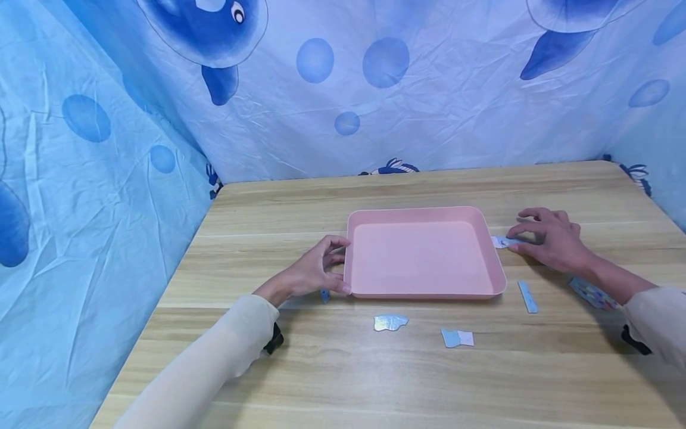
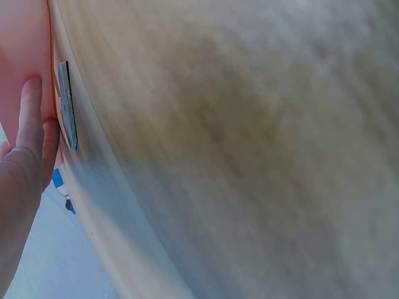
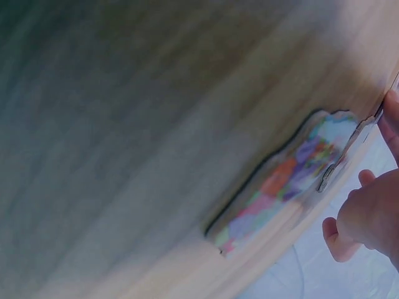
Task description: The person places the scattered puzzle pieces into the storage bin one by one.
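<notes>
A shallow pink tray (image 1: 423,294) sits on the wooden table. My left hand (image 1: 317,268) is at its left side, thumb and fingers touching the outer wall; in the left wrist view a straight finger (image 2: 31,118) lies against the pink side. A small blue puzzle piece (image 1: 324,295) lies under that hand, by the tray. Right of the tray, my right hand (image 1: 552,238) pinches a light blue and white puzzle piece (image 1: 501,242) between thumb and forefinger, low over the table and close to the tray's right wall. The right wrist view shows only part of this hand.
In front of the tray lie a wavy-edged piece (image 1: 390,322) and a blue-and-white piece (image 1: 457,338). A narrow blue piece (image 1: 527,297) is at its right front corner. A multicoloured piece (image 3: 280,180) lies below the right forearm. A blue curtain (image 1: 429,119) hangs behind the table.
</notes>
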Motion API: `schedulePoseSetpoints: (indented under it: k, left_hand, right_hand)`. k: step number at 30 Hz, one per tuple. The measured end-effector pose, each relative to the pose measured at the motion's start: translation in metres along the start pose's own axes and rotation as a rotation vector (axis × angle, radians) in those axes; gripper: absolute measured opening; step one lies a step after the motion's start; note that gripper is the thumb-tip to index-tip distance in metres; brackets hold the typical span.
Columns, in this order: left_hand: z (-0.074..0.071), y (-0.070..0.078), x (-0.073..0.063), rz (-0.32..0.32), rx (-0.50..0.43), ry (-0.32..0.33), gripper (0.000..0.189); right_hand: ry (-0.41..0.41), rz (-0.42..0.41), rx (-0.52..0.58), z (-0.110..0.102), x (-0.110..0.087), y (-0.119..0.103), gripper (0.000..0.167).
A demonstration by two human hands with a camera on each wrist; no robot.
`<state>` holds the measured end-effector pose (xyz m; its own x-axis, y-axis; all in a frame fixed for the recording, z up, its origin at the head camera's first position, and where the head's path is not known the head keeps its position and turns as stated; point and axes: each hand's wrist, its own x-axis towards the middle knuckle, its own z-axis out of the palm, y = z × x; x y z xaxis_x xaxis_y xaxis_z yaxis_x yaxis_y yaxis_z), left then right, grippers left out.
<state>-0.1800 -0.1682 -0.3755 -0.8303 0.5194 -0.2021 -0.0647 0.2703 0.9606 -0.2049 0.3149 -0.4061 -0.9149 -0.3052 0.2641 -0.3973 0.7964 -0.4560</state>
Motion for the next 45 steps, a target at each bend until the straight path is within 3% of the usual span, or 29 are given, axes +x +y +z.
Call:
schedulePoseSetpoints:
  k: [10, 18, 27, 37, 45]
  left_hand:
    - [0.000, 0.000, 0.000, 0.000, 0.001, -0.002, 0.092]
    - [0.002, 0.000, -0.001, -0.016, 0.000, 0.004, 0.093]
    - [0.002, 0.001, -0.001, -0.019, 0.000, 0.005, 0.093]
    - [0.001, 0.001, -0.001, -0.019, 0.005, 0.010, 0.092]
    - [0.001, 0.001, -0.002, -0.010, -0.002, 0.008, 0.092]
  right_hand:
    - [-0.013, -0.072, -0.091, -0.002, 0.005, -0.008, 0.010]
    - [-0.013, -0.138, -0.123, -0.002, 0.004, -0.007, 0.015]
    - [0.005, -0.131, -0.098, -0.005, 0.004, -0.006, 0.011]
    - [0.071, -0.093, -0.026, -0.017, 0.010, -0.006, 0.012]
    - [0.124, -0.109, 0.016, -0.024, 0.014, -0.011, 0.012]
